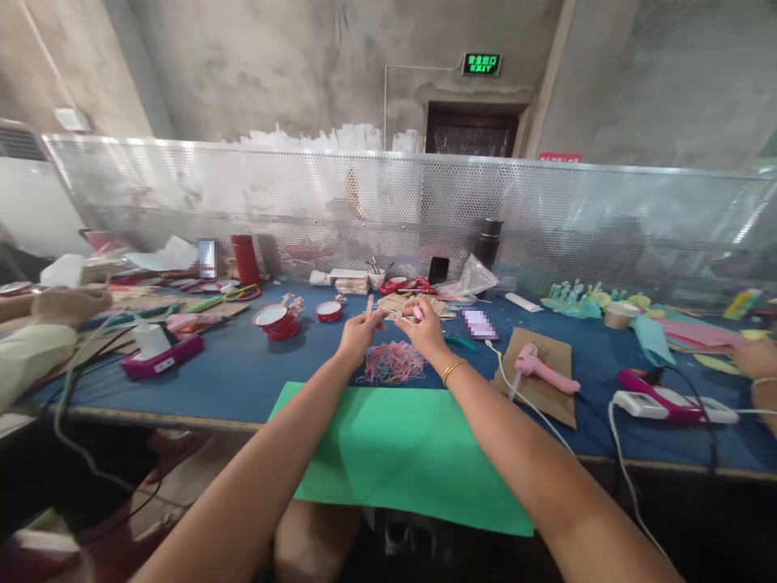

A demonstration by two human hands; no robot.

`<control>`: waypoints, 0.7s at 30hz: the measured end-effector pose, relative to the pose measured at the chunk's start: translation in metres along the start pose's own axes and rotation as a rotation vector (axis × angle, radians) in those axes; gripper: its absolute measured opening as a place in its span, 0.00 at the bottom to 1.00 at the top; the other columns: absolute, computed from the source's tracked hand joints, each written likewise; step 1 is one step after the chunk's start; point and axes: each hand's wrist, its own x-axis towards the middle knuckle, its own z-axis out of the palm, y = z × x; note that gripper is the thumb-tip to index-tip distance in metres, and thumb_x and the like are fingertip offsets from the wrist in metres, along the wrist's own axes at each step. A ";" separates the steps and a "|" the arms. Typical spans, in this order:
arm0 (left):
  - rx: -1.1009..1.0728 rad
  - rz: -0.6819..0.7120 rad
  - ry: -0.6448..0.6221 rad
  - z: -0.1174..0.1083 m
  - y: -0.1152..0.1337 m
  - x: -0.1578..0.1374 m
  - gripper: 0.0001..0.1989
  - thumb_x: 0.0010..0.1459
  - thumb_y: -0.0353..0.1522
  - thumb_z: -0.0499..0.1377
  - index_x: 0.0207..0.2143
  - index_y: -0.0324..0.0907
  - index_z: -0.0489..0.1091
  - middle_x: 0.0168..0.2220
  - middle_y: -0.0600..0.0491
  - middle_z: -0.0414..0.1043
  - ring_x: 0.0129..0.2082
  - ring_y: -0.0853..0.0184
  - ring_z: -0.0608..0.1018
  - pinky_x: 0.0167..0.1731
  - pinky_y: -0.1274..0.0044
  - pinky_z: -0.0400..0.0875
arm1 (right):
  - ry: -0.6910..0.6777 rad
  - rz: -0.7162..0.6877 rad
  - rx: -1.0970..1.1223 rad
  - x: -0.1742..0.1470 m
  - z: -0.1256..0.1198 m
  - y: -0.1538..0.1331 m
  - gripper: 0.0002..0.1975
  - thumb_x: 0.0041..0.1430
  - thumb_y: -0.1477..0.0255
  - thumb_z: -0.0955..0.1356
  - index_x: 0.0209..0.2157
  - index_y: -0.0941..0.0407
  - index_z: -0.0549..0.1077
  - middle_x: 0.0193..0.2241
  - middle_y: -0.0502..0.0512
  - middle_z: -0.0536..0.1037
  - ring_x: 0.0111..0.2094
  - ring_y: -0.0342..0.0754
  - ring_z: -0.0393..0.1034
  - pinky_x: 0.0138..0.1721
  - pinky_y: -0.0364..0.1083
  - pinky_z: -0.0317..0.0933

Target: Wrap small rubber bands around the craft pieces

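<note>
My left hand [359,334] and my right hand [425,326] are held close together above the blue table. One left finger points up, while the other left fingers are closed near a thin, pale strip between the hands. My right thumb and fingers are pinched together, with a small pink spot at their tips; what they hold is too small to make out. Just below both hands lies a loose pile of thin pink, blue and white strands [396,362]. A green sheet [401,453] stretches under my forearms and hangs over the table's front edge.
Left stand two red-rimmed round tins [279,321]. Right, a pink glue gun [546,371] rests on brown cardboard [555,405], near a phone [479,324] and cables. Purple-based devices [163,355] sit on both sides. Co-workers' hands [73,306] show at both edges. A perforated metal screen [291,194] stands behind.
</note>
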 end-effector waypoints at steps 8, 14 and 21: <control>-0.222 -0.188 -0.164 0.002 0.001 -0.004 0.21 0.43 0.42 0.74 0.29 0.36 0.72 0.14 0.64 0.53 0.11 0.81 0.50 0.12 0.83 0.38 | -0.014 -0.135 -0.123 -0.006 0.003 -0.005 0.13 0.52 0.65 0.72 0.36 0.51 0.67 0.31 0.50 0.79 0.36 0.51 0.73 0.44 0.51 0.65; -0.357 -0.273 -0.203 0.002 0.004 -0.003 0.18 0.42 0.32 0.75 0.33 0.34 0.74 0.17 0.62 0.58 0.12 0.83 0.54 0.10 0.87 0.42 | 0.013 -0.230 -0.351 -0.005 -0.001 -0.013 0.08 0.53 0.71 0.72 0.34 0.52 0.69 0.34 0.52 0.78 0.40 0.53 0.69 0.46 0.51 0.62; -0.545 -0.234 -0.157 -0.014 0.001 0.016 0.12 0.45 0.24 0.72 0.31 0.36 0.73 0.16 0.63 0.57 0.11 0.83 0.56 0.09 0.90 0.45 | 0.027 -0.266 -0.228 0.000 0.000 -0.024 0.13 0.57 0.62 0.71 0.42 0.52 0.71 0.41 0.55 0.79 0.47 0.52 0.71 0.52 0.51 0.63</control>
